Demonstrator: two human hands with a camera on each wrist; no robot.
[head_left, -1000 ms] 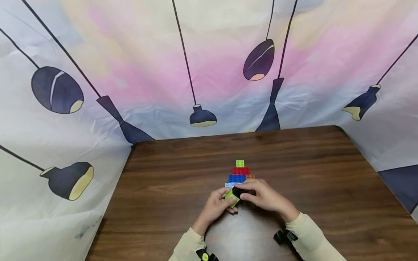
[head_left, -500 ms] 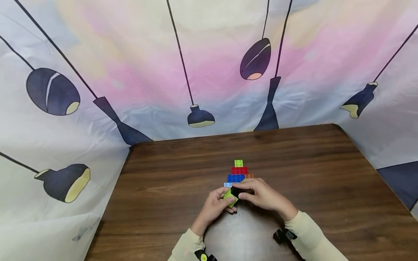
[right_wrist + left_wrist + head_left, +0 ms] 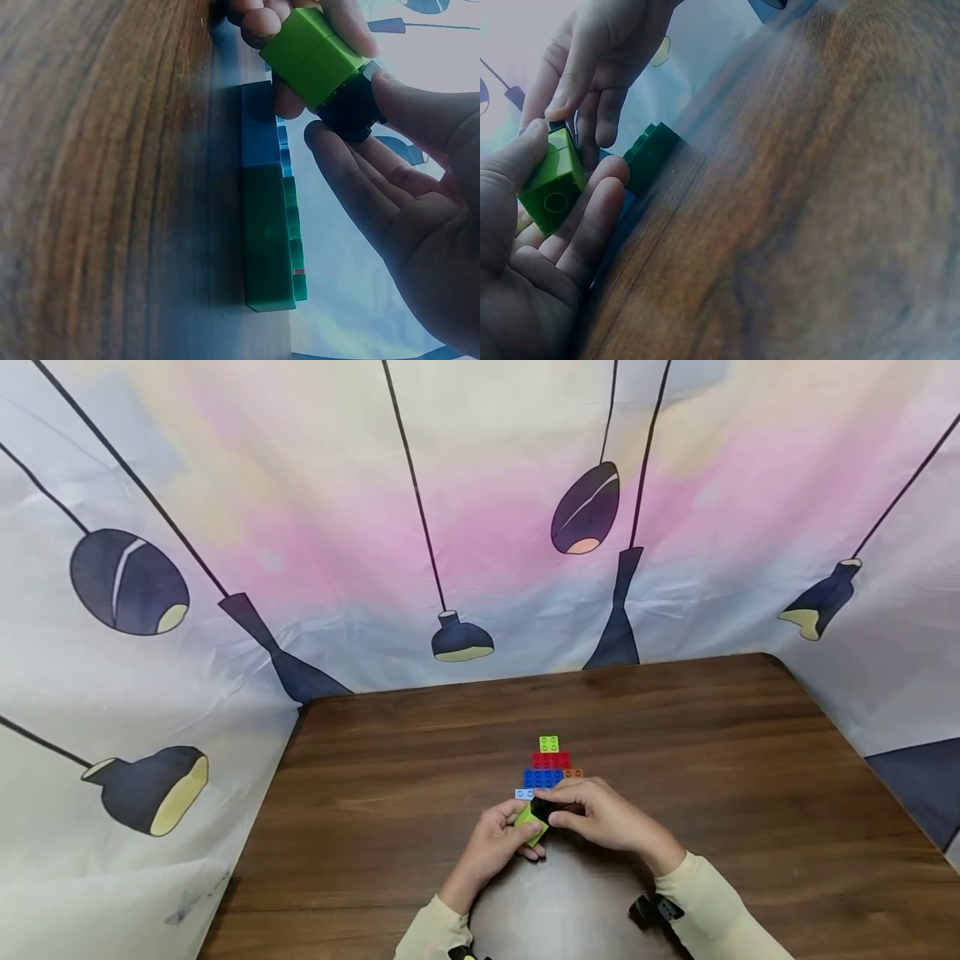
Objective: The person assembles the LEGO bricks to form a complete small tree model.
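Observation:
My left hand (image 3: 491,845) grips a lime green block (image 3: 311,56) between thumb and fingers; a seam across it suggests two stacked toy bricks. Against one end sits a black brick (image 3: 351,105), which my right hand (image 3: 613,818) pinches between thumb and fingertips. The black and green pieces touch; whether they are fully joined I cannot tell. Both hands are held just above the table. Below them lie a light blue brick (image 3: 523,794) and a dark green brick (image 3: 268,236) end to end, the green one hidden by my right hand in the head view.
Beyond the hands on the wooden table (image 3: 375,810), flat bricks lie in rows: blue (image 3: 542,778) beside orange (image 3: 573,773), then red (image 3: 551,761), then lime green (image 3: 549,744) farthest away. A printed cloth (image 3: 337,527) hangs behind the table.
The head view has shifted slightly, so the table and hands sit a little lower in it. Both hands keep nearly the same hold on the bricks.

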